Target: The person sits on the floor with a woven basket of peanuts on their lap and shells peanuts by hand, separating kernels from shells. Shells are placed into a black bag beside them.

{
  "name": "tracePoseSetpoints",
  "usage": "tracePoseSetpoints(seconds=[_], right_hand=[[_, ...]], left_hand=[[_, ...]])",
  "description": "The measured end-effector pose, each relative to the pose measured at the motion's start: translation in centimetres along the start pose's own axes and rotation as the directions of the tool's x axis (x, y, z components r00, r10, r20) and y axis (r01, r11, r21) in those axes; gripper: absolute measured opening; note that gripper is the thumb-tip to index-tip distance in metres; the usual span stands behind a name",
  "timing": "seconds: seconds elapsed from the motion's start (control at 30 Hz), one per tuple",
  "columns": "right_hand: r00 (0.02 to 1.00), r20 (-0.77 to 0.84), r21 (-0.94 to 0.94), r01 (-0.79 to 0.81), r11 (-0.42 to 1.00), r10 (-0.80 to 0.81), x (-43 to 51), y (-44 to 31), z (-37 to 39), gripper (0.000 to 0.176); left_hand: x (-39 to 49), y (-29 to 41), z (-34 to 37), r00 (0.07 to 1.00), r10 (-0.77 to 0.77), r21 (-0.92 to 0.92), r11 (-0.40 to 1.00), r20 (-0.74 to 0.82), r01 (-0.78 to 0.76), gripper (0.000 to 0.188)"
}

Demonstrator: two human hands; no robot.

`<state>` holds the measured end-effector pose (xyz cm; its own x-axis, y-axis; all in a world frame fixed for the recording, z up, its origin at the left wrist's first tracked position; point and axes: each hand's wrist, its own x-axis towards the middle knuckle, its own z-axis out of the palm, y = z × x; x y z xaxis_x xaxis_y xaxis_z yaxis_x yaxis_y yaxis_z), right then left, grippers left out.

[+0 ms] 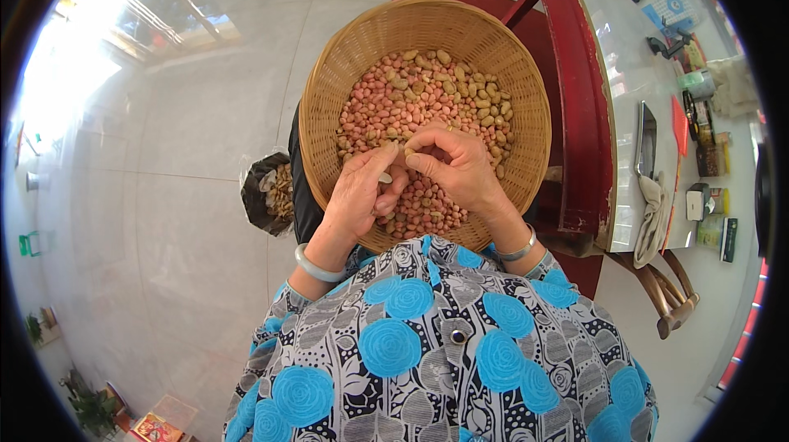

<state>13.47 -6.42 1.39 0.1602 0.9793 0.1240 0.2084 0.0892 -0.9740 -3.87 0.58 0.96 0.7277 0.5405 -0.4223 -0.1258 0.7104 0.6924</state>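
A round woven wicker basket [425, 22] sits in my lap. Shelled pink peanuts [385, 87] cover much of its bottom, and whole unshelled peanuts [490, 100] are heaped mostly on the far right side. Above them my left hand [367, 186] and my right hand [459, 164] meet at the fingertips. My right thumb and forefinger pinch a small tan peanut [408, 151], partly hidden by the fingers. A pale oval piece [385, 178], which looks like peanut shell, is held in the curled fingers of my left hand.
Left of the basket, a black plastic bag [256, 195] holds empty peanut shells [280, 192]. A red wooden table [576, 103] stands close on the right, bearing a red fly swatter [678, 127], a cloth [650, 220] and several small containers. A wooden chair [669, 300] is beside it.
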Motion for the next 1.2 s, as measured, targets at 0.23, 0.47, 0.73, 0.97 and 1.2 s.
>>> tracePoseSetpoints(seconds=[0.23, 0.47, 0.73, 0.97, 1.2], right_hand=[[0.991, -0.029, -0.195, 0.119, 0.973, -0.127, -0.3, 0.1, 0.7, 0.007], [0.984, 0.037, -0.293, 0.180, 0.939, -0.177, 0.0, 0.2, 0.6, 0.009], [0.987, 0.016, -0.248, 0.158, 0.956, -0.158, -0.6, 0.3, 1.0, 0.008], [0.992, -0.097, 0.076, 0.083, 0.994, -0.076, -0.4, 1.3, 1.0, 0.012], [0.951, -0.024, 0.558, -0.244, 0.793, 0.310, -0.8, 1.4, 0.2, 0.015]], left_hand=[[0.3, -0.7, -0.3, 0.999, -0.026, -0.022, 0.999, 0.020, 0.027, 0.029], [0.3, -0.5, -0.4, 1.000, -0.020, -0.062, 0.998, 0.006, 0.021, 0.028], [0.1, -0.4, -0.3, 0.998, -0.054, -0.122, 0.991, 0.026, 0.057, 0.028], [-0.1, -0.4, -0.6, 0.992, -0.038, -0.226, 0.972, 0.122, 0.065, 0.025], [-0.2, -0.2, -0.3, 0.991, -0.019, -0.236, 0.971, 0.133, 0.050, 0.024]])
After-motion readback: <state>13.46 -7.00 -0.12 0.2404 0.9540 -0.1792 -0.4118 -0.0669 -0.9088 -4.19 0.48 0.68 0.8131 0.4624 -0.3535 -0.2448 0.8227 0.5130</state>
